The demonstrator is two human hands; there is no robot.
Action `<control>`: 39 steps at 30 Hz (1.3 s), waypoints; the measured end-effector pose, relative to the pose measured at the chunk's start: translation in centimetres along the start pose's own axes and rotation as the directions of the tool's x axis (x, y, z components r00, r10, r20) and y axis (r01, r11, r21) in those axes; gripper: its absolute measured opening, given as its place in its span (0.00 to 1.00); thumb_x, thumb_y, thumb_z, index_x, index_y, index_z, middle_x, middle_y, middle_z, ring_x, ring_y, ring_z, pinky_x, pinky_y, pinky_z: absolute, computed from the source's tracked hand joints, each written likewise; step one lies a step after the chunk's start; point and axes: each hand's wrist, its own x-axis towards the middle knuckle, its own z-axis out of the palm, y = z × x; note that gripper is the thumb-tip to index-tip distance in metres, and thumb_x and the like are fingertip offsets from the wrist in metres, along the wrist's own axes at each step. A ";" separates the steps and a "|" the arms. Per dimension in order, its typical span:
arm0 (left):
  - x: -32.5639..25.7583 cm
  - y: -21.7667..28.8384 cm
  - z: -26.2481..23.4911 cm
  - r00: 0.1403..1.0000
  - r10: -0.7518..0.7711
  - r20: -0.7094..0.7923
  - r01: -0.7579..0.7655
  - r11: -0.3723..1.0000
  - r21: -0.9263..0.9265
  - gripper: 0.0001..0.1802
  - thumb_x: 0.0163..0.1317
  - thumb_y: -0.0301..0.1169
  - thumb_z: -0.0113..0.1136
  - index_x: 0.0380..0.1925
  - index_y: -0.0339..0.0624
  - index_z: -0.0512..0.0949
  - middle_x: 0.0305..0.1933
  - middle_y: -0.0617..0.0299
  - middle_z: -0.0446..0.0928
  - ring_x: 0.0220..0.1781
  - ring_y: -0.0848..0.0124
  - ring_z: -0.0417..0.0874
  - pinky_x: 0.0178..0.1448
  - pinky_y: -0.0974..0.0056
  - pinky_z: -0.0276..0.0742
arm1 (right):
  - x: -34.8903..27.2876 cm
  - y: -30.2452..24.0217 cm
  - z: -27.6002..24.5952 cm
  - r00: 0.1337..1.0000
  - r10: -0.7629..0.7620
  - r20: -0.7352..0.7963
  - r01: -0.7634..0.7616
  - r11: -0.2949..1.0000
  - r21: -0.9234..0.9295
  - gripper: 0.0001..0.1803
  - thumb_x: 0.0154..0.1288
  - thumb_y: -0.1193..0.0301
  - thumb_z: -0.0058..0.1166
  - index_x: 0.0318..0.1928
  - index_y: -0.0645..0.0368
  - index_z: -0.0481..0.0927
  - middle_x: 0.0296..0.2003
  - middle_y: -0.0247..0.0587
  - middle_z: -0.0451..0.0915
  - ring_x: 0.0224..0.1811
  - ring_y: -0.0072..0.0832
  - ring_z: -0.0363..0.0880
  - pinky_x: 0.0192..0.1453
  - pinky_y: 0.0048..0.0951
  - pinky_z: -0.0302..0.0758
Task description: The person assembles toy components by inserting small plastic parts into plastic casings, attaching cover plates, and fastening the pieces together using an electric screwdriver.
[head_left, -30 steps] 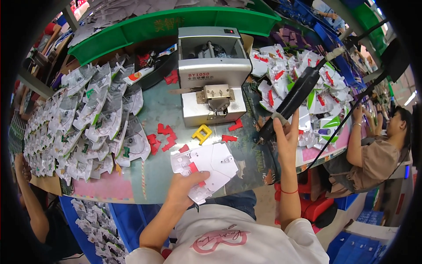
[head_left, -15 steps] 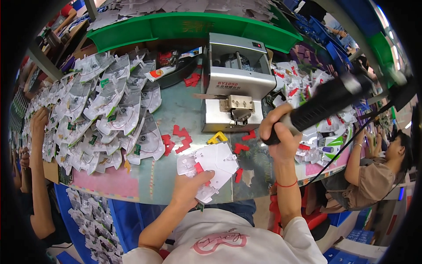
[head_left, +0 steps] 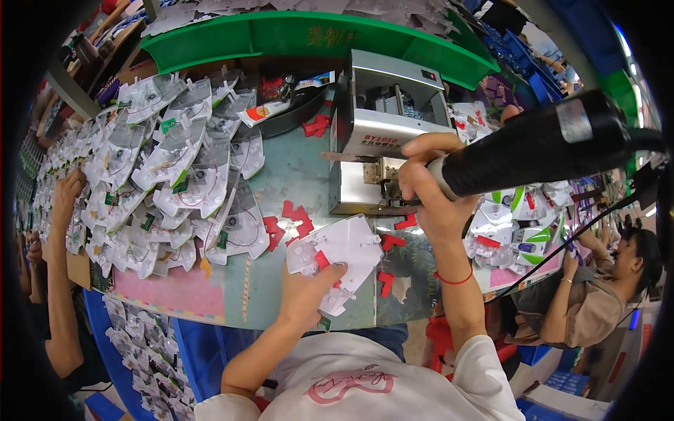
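Observation:
My left hand grips a white plastic shell by its near left side, above the table's front edge. The thumb presses by a red plastic piece lying on the shell. A small green circuit board hangs below the shell. In my right hand is a thick black electric screwdriver, held nearly level. Its front end points at the outlet block of a silver screw feeder; my fingers hide the tip, so I cannot tell whether it touches.
Loose red pieces lie around the shell. White shell assemblies pile up at left; more assemblies with green parts lie at right. A black tray and a green shelf stand behind. People work at both sides.
My right hand has swung the screwdriver left and toward the screw feeder's outlet. The shell in my left hand has risen slightly and now covers the yellow piece seen before.

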 end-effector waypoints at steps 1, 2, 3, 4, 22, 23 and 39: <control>0.0 0.0 0.0 1.000 0.014 -0.003 -0.014 1.000 -0.008 0.20 0.43 0.16 0.58 0.41 0.33 0.70 0.36 0.56 0.76 0.34 0.69 0.80 0.36 0.67 0.77 | -0.1 0.2 -0.1 1.000 0.018 0.017 -0.017 0.998 -0.064 0.08 0.48 0.86 0.52 0.32 0.69 0.71 0.32 0.44 0.76 0.22 0.18 0.72 0.24 0.16 0.69; 0.1 0.0 0.0 1.000 0.013 -0.008 -0.013 1.000 -0.009 0.20 0.43 0.16 0.58 0.41 0.33 0.70 0.36 0.56 0.76 0.34 0.69 0.80 0.36 0.67 0.77 | -0.2 0.1 0.1 1.000 0.022 0.018 -0.021 0.998 -0.062 0.08 0.48 0.86 0.52 0.32 0.69 0.71 0.32 0.44 0.76 0.22 0.18 0.72 0.24 0.16 0.69; 0.1 0.1 0.1 1.000 0.009 -0.008 -0.009 1.000 -0.004 0.20 0.43 0.16 0.58 0.41 0.32 0.70 0.35 0.56 0.76 0.33 0.70 0.79 0.36 0.67 0.76 | -0.2 -0.2 0.3 0.999 0.035 0.016 -0.033 0.994 -0.100 0.06 0.50 0.84 0.48 0.32 0.68 0.70 0.24 0.40 0.72 0.18 0.19 0.68 0.22 0.18 0.66; 0.2 0.1 0.1 1.000 0.005 -0.008 -0.005 1.000 0.002 0.20 0.43 0.16 0.58 0.40 0.32 0.71 0.35 0.56 0.76 0.33 0.71 0.79 0.36 0.67 0.76 | -0.3 -0.6 0.6 0.999 0.048 0.013 -0.046 0.989 -0.137 0.05 0.52 0.82 0.45 0.32 0.67 0.69 0.16 0.36 0.67 0.13 0.19 0.64 0.20 0.19 0.63; -0.8 1.2 1.1 0.991 -0.059 0.118 0.058 0.998 0.011 0.20 0.44 0.18 0.58 0.41 0.33 0.71 0.36 0.57 0.76 0.34 0.71 0.79 0.36 0.67 0.76 | -3.9 -2.1 0.1 0.925 0.062 0.376 -0.188 0.932 0.309 0.06 0.47 0.83 0.54 0.27 0.64 0.71 0.20 0.39 0.73 0.21 0.25 0.73 0.25 0.21 0.68; -0.9 1.4 1.2 0.991 -0.058 0.118 0.058 0.998 0.010 0.20 0.44 0.18 0.58 0.41 0.33 0.71 0.36 0.57 0.76 0.34 0.71 0.79 0.36 0.67 0.76 | -3.7 -2.2 0.0 0.907 0.066 0.415 -0.211 0.925 0.315 0.06 0.47 0.81 0.55 0.26 0.64 0.71 0.20 0.40 0.73 0.20 0.26 0.72 0.25 0.23 0.68; -0.1 1.4 1.3 0.980 -0.091 0.177 0.076 0.993 0.087 0.20 0.44 0.18 0.59 0.41 0.32 0.70 0.36 0.57 0.77 0.33 0.73 0.79 0.37 0.68 0.76 | -2.1 -3.1 -0.5 0.965 -0.056 0.257 0.018 0.989 0.148 0.08 0.51 0.72 0.58 0.24 0.62 0.72 0.19 0.41 0.74 0.18 0.29 0.72 0.26 0.27 0.70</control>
